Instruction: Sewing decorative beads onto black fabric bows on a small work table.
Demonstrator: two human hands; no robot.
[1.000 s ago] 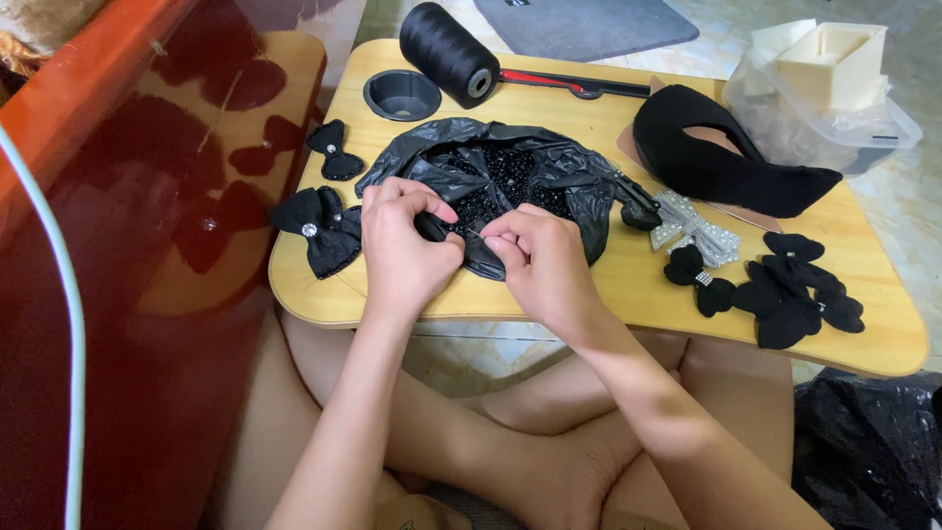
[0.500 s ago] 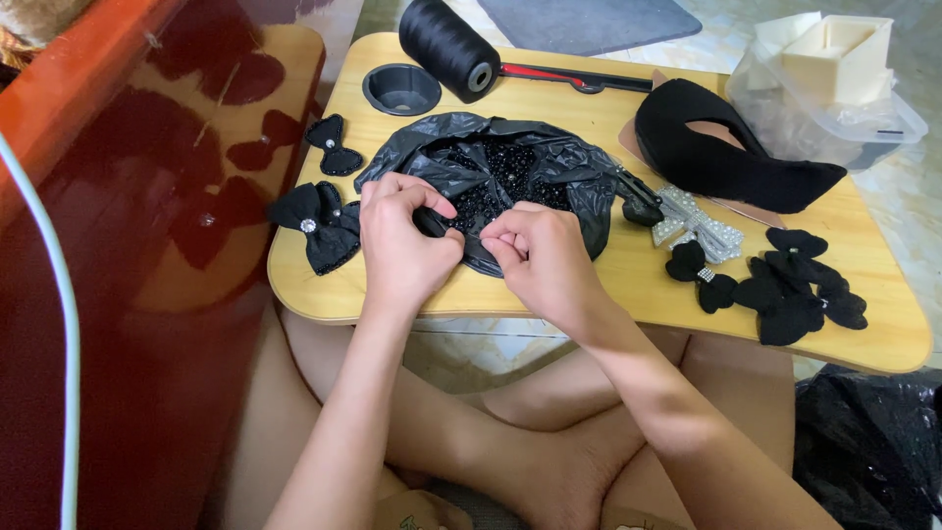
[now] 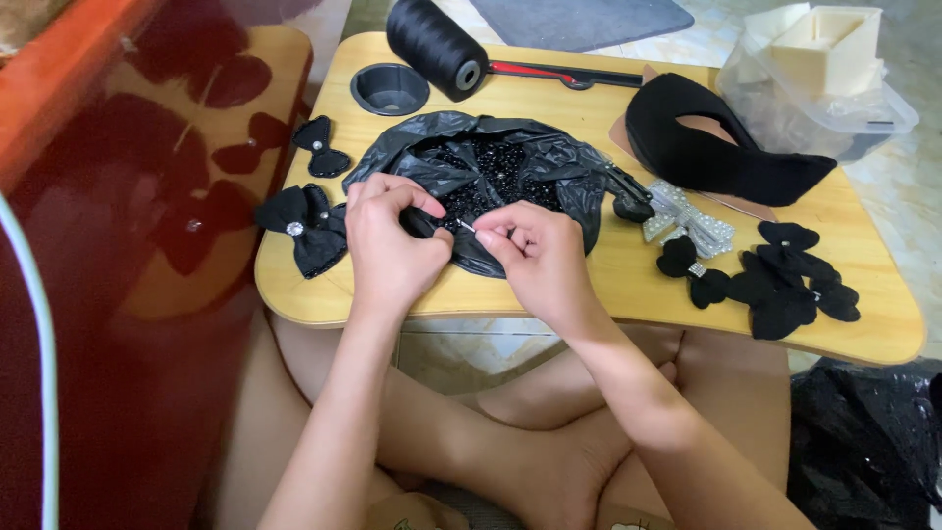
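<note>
1. My left hand (image 3: 392,245) pinches a small black piece (image 3: 420,222) between thumb and fingers; too little of it shows to tell its shape.
2. My right hand (image 3: 535,257) is closed on a thin silvery needle (image 3: 465,226), its tip pointing at the piece. The two hands sit close together, nearly touching.
3. Both hover over the near rim of an opened black plastic bag (image 3: 549,167), glossy and crumpled, with tiny shiny black beads (image 3: 486,177) heaped in its middle.
4. The bag lies at the centre of the yellow wooden lap table (image 3: 863,324), my hands at its 6 o'clock.
5. At 9 o'clock of the bag lies a black bow with a gem (image 3: 299,228); at 12 a thread spool (image 3: 437,44); at 3 a beaded silver bow (image 3: 692,221) and black fabric bows (image 3: 785,280).
6. Bare tabletop runs along the near edge, toward 4 o'clock.
</note>
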